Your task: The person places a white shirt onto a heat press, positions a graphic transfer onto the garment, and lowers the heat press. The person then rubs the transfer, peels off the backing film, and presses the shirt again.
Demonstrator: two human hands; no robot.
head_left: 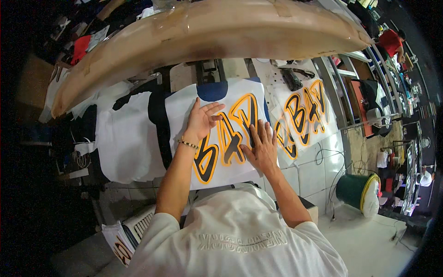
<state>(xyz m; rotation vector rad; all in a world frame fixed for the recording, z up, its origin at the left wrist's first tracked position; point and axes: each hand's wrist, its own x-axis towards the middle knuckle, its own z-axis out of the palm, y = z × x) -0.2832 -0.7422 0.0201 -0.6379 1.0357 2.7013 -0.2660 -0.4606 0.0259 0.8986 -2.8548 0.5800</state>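
Note:
A white shirt with dark blue trim lies flat on the work surface before me. Big black letters with orange outlines lie across its front. My left hand lies flat and open on the shirt at the upper left of the lettering, a beaded bracelet on the wrist. My right hand presses flat on the letters, fingers spread, a little to the right and lower. Neither hand holds anything.
A second clear sheet with the same orange and black letters lies to the right. White garment pieces are stacked on the left. A large tan padded press lid hangs overhead. A green bin stands on the floor. A person in red works at the far right.

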